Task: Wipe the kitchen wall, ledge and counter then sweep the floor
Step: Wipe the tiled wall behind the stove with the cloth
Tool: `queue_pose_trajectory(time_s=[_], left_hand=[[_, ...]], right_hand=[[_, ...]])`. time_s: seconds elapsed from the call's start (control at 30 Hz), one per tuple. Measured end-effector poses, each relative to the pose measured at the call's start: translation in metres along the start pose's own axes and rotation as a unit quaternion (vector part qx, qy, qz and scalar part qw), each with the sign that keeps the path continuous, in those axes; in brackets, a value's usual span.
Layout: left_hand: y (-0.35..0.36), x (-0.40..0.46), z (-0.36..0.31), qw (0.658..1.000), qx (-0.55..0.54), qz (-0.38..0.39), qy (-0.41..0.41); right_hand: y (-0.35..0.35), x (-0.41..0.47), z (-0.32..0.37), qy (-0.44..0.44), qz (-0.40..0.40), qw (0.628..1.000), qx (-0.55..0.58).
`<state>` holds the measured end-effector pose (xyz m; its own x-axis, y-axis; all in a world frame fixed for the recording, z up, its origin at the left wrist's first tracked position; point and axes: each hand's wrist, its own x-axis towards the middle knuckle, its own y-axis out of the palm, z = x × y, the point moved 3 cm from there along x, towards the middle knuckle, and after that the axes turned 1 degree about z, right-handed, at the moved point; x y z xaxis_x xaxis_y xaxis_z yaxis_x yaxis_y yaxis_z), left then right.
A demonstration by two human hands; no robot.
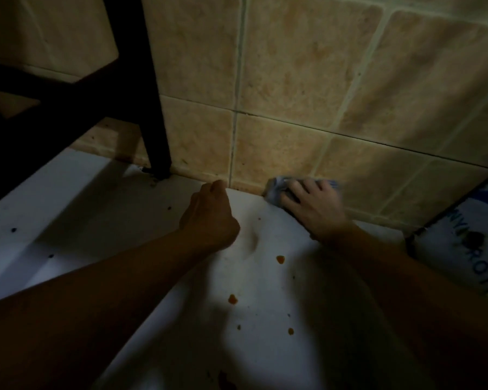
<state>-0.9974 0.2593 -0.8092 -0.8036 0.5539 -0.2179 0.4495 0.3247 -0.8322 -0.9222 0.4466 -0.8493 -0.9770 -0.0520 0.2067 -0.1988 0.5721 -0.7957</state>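
Nearest to me, at the bottom of the frame, the white counter (265, 277) carries orange drips (280, 259) and small dark specks, none of them wiped yet. Further up, at the middle of the frame, my left hand (210, 215) is curled into a loose fist at the counter's back edge; I cannot tell whether it pinches anything, but nothing shows in it. Just right of it, my right hand (312, 205) presses a crumpled blue-white cloth (276, 188) into the seam where counter meets the tan tiled wall (293, 94), fingers spread over the cloth and bent slightly around it. So I judge I am on the wiping step, working the wall's lowest tiles and the joint, with sweeping far off. Next I would drag the cloth along that seam, then pull it down over the orange spots, pressing firmly since they look dried. At the upper left a dark frame leg (155, 108) stands on the counter against the wall; at the right edge lies a printed bag (468, 249).
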Motion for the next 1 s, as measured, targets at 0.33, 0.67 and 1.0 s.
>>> queue_pose_trajectory(time_s=[0.33,0.67,1.0], left_hand=[[-0.018,0.001,0.03,0.999,-0.01,-0.025,-0.041],[-0.028,0.009,0.044,0.996,-0.012,-0.055,-0.071],[-0.034,0.011,0.059,0.991,-0.018,-0.08,-0.107]], right_hand=[[-0.008,0.04,0.035,-0.003,-0.056,0.998,0.026],[-0.018,0.077,0.058,-0.075,-0.154,0.984,0.045],[-0.034,0.101,0.083,-0.005,-0.161,0.975,0.153]])
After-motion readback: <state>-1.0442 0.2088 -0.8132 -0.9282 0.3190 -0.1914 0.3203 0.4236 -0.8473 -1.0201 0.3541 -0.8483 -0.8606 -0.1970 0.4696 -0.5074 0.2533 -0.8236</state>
